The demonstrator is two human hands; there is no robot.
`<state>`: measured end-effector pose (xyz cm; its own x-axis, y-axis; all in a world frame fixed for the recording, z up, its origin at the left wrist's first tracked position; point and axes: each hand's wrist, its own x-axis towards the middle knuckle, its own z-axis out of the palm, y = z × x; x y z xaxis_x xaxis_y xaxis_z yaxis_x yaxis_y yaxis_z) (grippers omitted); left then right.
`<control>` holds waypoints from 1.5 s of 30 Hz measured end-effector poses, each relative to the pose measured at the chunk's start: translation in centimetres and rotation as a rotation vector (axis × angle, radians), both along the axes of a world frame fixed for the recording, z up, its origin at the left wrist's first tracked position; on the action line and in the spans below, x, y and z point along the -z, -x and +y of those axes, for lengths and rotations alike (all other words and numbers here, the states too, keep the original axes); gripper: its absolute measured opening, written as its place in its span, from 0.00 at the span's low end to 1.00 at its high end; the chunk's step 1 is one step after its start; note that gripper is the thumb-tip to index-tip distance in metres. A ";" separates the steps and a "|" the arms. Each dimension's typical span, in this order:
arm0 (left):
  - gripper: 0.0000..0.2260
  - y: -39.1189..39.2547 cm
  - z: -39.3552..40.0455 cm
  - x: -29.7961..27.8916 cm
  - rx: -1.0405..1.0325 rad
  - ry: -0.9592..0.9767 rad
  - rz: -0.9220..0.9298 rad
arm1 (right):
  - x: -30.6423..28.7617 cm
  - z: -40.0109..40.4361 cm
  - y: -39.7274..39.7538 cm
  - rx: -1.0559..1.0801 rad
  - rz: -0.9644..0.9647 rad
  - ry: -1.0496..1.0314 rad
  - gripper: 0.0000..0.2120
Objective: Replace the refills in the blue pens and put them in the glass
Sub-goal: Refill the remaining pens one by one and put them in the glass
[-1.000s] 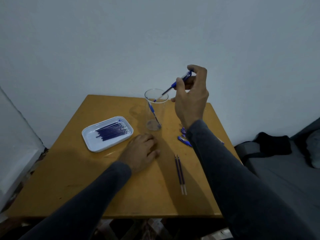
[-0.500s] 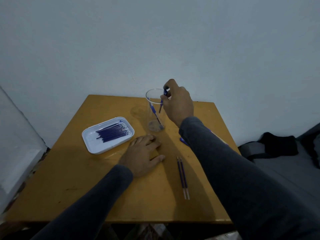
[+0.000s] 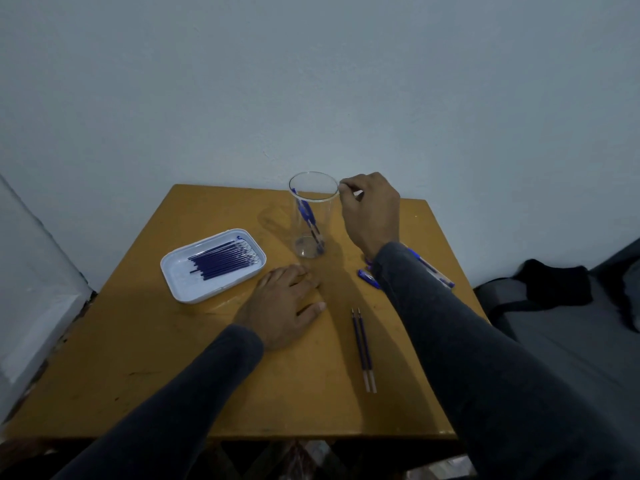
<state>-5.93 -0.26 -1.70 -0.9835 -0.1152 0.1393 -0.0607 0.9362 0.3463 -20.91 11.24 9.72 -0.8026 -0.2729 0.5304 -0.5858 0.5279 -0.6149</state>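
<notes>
Right hand: my right hand (image 3: pixel 372 211) hangs just right of the glass rim, fingers curled in loosely with the tips pinched together near the rim; I see nothing held in it.
Left hand: my left hand (image 3: pixel 282 304) lies flat, palm down, fingers spread on the table (image 3: pixel 138 358), gripping nothing.
Glass: the glass (image 3: pixel 312 216) stands upright, just left of my right hand and beyond my left.
Pens: blue pens (image 3: pixel 309 220) lean inside the glass, tips at its bottom, apart from both hands.
Loose pens: more pens (image 3: pixel 429 268) lie under and beside my right sleeve, partly hidden.
Old refills: two refills (image 3: pixel 363 348) lie side by side, right of my left hand.
Tray: a white tray (image 3: pixel 180 282) of refills (image 3: pixel 223 260) sits left of my left hand.
</notes>
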 end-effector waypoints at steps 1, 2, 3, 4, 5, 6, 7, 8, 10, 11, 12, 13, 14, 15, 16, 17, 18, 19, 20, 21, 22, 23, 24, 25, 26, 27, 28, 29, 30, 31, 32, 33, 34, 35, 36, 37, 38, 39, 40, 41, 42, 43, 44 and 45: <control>0.27 0.0 0.0 0.0 0.000 0.004 -0.001 | 0.5 0.8 -0.2 0.025 -0.017 -0.017 0.10; 0.26 0.0 0.0 0.1 0.000 0.006 -0.004 | 1.1 1.6 -0.4 0.048 -0.043 -0.046 0.10; 0.25 0.0 0.0 0.1 -0.001 0.009 -0.006 | 1.7 2.5 -0.6 0.064 -0.074 -0.087 0.09; 0.25 0.1 0.0 0.2 -0.003 0.012 -0.008 | 2.5 3.5 -0.9 0.072 -0.113 -0.145 0.09; 0.25 0.1 0.1 0.2 -0.007 0.018 -0.008 | 3.3 4.4 -1.2 0.073 -0.160 -0.219 0.09; 0.25 0.1 0.1 0.2 -0.009 0.024 -0.009 | 4.2 5.3 -1.5 0.068 -0.210 -0.302 0.08; 0.26 0.1 0.1 0.2 -0.011 0.028 -0.015 | 5.0 6.1 -1.8 0.059 -0.254 -0.387 0.08; 0.26 0.1 0.1 0.2 -0.012 0.032 -0.027 | 5.7 6.7 -2.1 0.048 -0.287 -0.467 0.08; 0.26 0.2 0.1 0.1 -0.017 0.036 -0.050 | 6.8 7.6 -2.7 0.041 -0.322 -0.609 0.10; 0.26 0.2 0.1 0.1 -0.016 0.035 -0.051 | 7.4 7.8 -2.9 0.045 -0.314 -0.665 0.11; 0.26 0.2 0.1 0.1 -0.015 0.032 -0.047 | 7.9 8.0 -3.1 0.050 -0.293 -0.703 0.12; 0.26 0.1 0.1 0.0 -0.013 0.030 -0.044 | 8.4 8.2 -3.2 0.053 -0.267 -0.719 0.14; 0.27 0.2 0.1 0.0 -0.014 0.028 -0.050 | 8.7 8.3 -3.3 0.054 -0.249 -0.720 0.14; 0.27 0.2 0.1 0.0 -0.015 0.028 -0.058 | 8.9 8.4 -3.4 0.056 -0.240 -0.712 0.14; 0.27 0.2 0.1 0.0 -0.018 0.028 -0.066 | 8.9 8.4 -3.4 0.062 -0.243 -0.704 0.14; 0.27 0.2 0.1 0.1 -0.020 0.026 -0.074 | 8.9 8.3 -3.4 0.071 -0.254 -0.702 0.13; 0.27 0.2 0.0 0.0 -0.021 0.023 -0.080 | 8.8 8.3 -3.4 0.081 -0.263 -0.705 0.12; 0.27 0.2 0.0 0.1 -0.021 0.019 -0.081 | 8.8 8.2 -3.4 0.087 -0.269 -0.706 0.12; 0.27 0.3 0.0 0.1 -0.019 0.017 -0.081 | 8.8 8.1 -3.4 0.089 -0.271 -0.703 0.12; 0.27 0.3 -0.1 0.1 -0.017 0.014 -0.086 | 8.8 8.1 -3.4 0.091 -0.274 -0.698 0.12; 0.27 0.3 -0.1 0.1 -0.015 0.012 -0.095 | 8.8 8.0 -3.4 0.092 -0.277 -0.698 0.12; 0.27 0.3 -0.1 0.1 -0.013 0.013 -0.098 | 8.7 8.0 -3.3 0.093 -0.281 -0.698 0.13; 0.27 0.4 -0.1 0.1 -0.012 0.016 -0.097 | 8.6 7.9 -3.3 0.091 -0.289 -0.702 0.14; 0.27 0.4 -0.1 0.2 -0.012 0.022 -0.094 | 8.5 7.9 -3.2 0.086 -0.299 -0.704 0.15; 0.28 0.4 -0.1 0.2 -0.013 0.023 -0.093 | 8.3 7.9 -3.2 0.078 -0.310 -0.704 0.15; 0.28 0.4 -0.1 0.3 -0.015 0.021 -0.094 | 8.1 7.9 -3.3 0.070 -0.313 -0.701 0.15; 0.28 0.5 -0.1 0.3 -0.019 0.016 -0.095 | 7.8 7.9 -3.4 0.061 -0.306 -0.695 0.15; 0.28 0.5 -0.1 0.4 -0.021 0.015 -0.096 | 7.5 7.9 -3.6 0.052 -0.293 -0.685 0.14; 0.29 0.5 -0.2 0.4 -0.020 0.018 -0.095 | 7.2 7.8 -3.8 0.045 -0.271 -0.673 0.12; 0.29 0.5 -0.2 0.4 -0.019 0.019 -0.091 | 6.7 7.5 -4.2 0.036 -0.246 -0.658 0.10; 0.29 0.5 -0.2 0.4 -0.018 0.018 -0.087 | 6.1 7.3 -4.6 0.024 -0.217 -0.641 0.08; 0.29 0.6 -0.2 0.4 -0.015 0.018 -0.088 | 5.4 7.0 -5.1 0.009 -0.191 -0.620 0.07; 0.28 0.6 -0.2 0.5 -0.014 0.016 -0.091 | 4.7 6.6 -5.5 -0.006 -0.172 -0.598 0.07; 0.28 0.5 -0.2 0.4 -0.015 0.004 -0.092 | 4.0 6.2 -6.0 -0.025 -0.164 -0.569 0.09; 0.27 0.3 -0.2 0.4 -0.019 -0.028 -0.087 | 3.5 5.8 -6.3 -0.045 -0.173 -0.537 0.10; 0.27 -0.1 -0.1 0.3 -0.025 -0.079 -0.073 | 3.0 5.4 -6.7 -0.065 -0.194 -0.498 0.12; 0.26 -0.7 -0.1 0.1 -0.033 -0.138 -0.044 | 2.8 5.0 -6.9 -0.089 -0.228 -0.452 0.14; 0.25 -1.4 0.0 0.0 -0.041 -0.193 -0.003 | 2.7 4.7 -7.1 -0.116 -0.262 -0.396 0.15; 0.24 -2.1 0.0 -0.1 -0.052 -0.234 0.041 | 2.8 4.4 -7.3 -0.146 -0.297 -0.338 0.17; 0.22 -2.9 -0.1 -0.1 -0.067 -0.264 0.074 | 2.9 4.2 -7.6 -0.180 -0.335 -0.279 0.19; 0.21 -3.6 -0.1 -0.1 -0.082 -0.291 0.102 | 3.1 4.0 -8.0 -0.213 -0.379 -0.226 0.21; 0.19 -4.3 -0.2 -0.2 -0.097 -0.321 0.130 | 3.3 3.7 -8.4 -0.241 -0.434 -0.173 0.22; 0.18 -5.0 -0.3 -0.2 -0.111 -0.359 0.159 | 3.6 3.5 -8.7 -0.259 -0.499 -0.120 0.20; 0.17 -5.6 -0.3 -0.4 -0.128 -0.401 0.181 | 4.0 3.3 -9.1 -0.270 -0.580 -0.063 0.17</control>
<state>-0.36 -0.57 -1.32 -0.9220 -0.3137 0.2271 -0.0719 0.7148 0.6956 -11.77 14.54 5.75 -0.8529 -0.5221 0.0071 -0.2849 0.4540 -0.8443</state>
